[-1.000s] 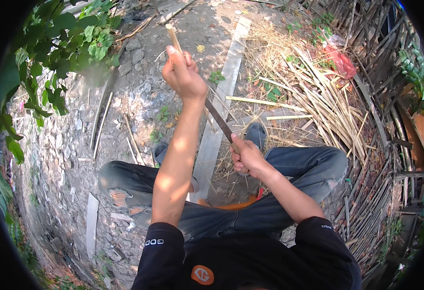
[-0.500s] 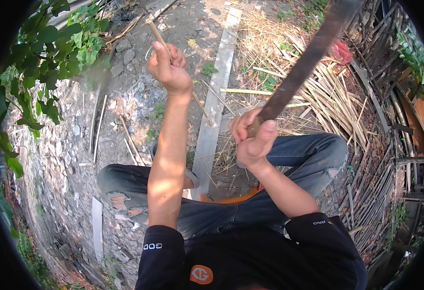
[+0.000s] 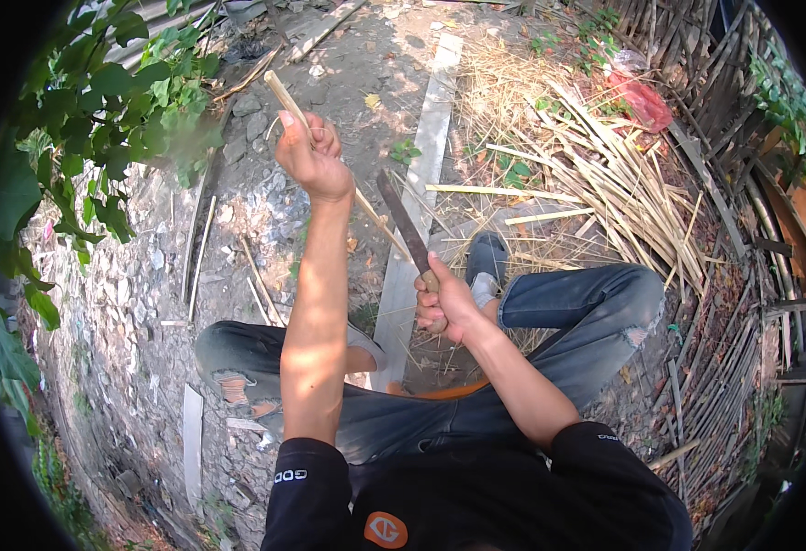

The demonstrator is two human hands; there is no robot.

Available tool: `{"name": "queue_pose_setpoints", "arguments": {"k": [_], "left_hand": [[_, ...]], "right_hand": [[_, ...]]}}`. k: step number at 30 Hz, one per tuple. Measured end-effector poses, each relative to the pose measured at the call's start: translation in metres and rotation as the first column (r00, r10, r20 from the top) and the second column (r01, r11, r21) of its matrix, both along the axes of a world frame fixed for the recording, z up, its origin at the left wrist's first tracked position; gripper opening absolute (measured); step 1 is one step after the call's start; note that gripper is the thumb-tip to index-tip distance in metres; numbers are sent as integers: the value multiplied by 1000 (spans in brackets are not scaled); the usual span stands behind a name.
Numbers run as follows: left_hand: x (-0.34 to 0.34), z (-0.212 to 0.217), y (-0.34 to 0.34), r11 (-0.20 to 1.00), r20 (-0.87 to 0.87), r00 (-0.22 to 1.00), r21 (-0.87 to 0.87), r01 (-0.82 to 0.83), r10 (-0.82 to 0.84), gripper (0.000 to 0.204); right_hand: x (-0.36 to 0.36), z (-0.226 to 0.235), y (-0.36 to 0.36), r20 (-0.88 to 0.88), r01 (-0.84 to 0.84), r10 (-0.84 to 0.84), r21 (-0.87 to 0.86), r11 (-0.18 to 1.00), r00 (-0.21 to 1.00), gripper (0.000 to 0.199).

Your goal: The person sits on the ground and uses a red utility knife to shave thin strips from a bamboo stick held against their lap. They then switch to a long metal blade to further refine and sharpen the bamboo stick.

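Observation:
My left hand (image 3: 315,158), held out in front of me, is closed around a pale wooden stick (image 3: 280,92). The stick slants behind my wrist toward the near right, its lower end over a grey plank (image 3: 432,119). In my right hand (image 3: 446,301) is a machete (image 3: 404,219), gripped by its wooden handle. Its dark blade points away from me and to the left, beside the stick's lower end. Whether blade and stick touch, I cannot tell. The plank lies lengthwise on the ground between my bent legs.
A heap of split sticks (image 3: 619,188) and straw spreads at the right, with a red plastic bag (image 3: 640,99) behind it. Leafy branches (image 3: 100,92) hang at the left. Along the right side runs a stick fence (image 3: 729,358). Stones and loose wood strips litter the ground.
The machete, raised toward the far right before, has swung down and now points far left. My right hand has come left and nearer to me. My left hand has shifted slightly nearer.

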State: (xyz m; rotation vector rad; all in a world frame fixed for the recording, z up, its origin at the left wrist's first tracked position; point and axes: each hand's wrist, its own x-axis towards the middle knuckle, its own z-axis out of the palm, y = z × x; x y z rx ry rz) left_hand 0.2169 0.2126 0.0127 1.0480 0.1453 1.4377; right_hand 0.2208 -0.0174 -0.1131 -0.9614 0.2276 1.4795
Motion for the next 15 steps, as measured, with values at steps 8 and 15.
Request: {"name": "queue_pose_setpoints", "arguments": {"k": [8,15], "left_hand": [[5,3,-11,998,-8,998,-23,-54,54,55],[19,-2,-9,999,13,999,-22,-31,31,54]], "right_hand": [[-7,73,11,705,56,-337,390,919,624,59],[-24,-80,-5,865,15,18,-30,999,501,59]]}}
